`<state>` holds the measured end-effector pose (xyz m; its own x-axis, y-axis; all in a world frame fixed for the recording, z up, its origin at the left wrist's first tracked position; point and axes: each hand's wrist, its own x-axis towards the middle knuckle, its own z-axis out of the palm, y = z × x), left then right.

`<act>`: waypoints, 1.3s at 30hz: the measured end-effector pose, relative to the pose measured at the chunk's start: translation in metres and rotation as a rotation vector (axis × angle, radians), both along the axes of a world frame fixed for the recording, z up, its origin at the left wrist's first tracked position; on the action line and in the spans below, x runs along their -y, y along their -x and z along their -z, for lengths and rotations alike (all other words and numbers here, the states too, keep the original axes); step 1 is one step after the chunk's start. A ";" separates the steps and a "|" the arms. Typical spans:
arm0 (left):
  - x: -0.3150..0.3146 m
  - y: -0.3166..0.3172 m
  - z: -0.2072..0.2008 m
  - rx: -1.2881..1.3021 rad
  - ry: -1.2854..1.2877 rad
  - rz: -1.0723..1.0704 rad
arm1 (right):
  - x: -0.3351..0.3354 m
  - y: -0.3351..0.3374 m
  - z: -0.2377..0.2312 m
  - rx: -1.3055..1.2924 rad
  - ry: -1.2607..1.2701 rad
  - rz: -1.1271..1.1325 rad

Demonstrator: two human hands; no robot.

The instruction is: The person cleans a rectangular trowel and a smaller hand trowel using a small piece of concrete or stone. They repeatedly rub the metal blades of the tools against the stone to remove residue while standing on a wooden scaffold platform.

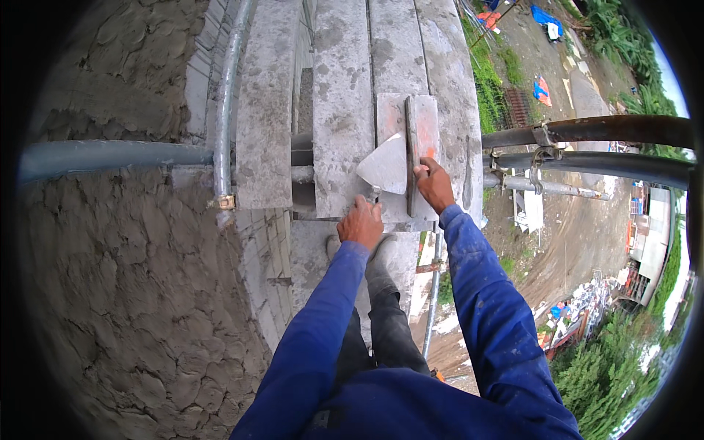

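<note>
My left hand (361, 222) is closed round the handle of a pointed trowel (387, 166). Its pale triangular blade points away from me and lies over the left part of a plastering float (428, 121). This float is a flat rectangular board, grey with reddish smears, and has a long raised bar down its middle. My right hand (435, 185) grips that bar near its close end, thumb and fingers wrapped on it. Both tools are above the grey scaffold planks (341, 95). Most of the trowel handle is hidden in my left hand.
A roughly plastered wall (139, 293) runs along my left, with a metal upright pole (232, 95) and a horizontal tube (110, 160) before it. Gaps show between planks. On the right, clamped rails (587, 132) border a drop to the ground (565, 242) far below.
</note>
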<state>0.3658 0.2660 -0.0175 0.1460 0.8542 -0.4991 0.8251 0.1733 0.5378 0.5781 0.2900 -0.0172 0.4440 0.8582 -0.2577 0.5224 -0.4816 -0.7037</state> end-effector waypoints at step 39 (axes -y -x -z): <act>-0.081 -0.049 0.042 0.226 -0.010 0.002 | -0.031 0.041 0.032 0.221 -0.322 0.341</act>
<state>0.4143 0.3472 -0.0594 0.2545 0.8588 -0.4446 0.6836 0.1654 0.7108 0.5372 0.3208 -0.0493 0.7262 0.6756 0.1273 0.5267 -0.4277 -0.7347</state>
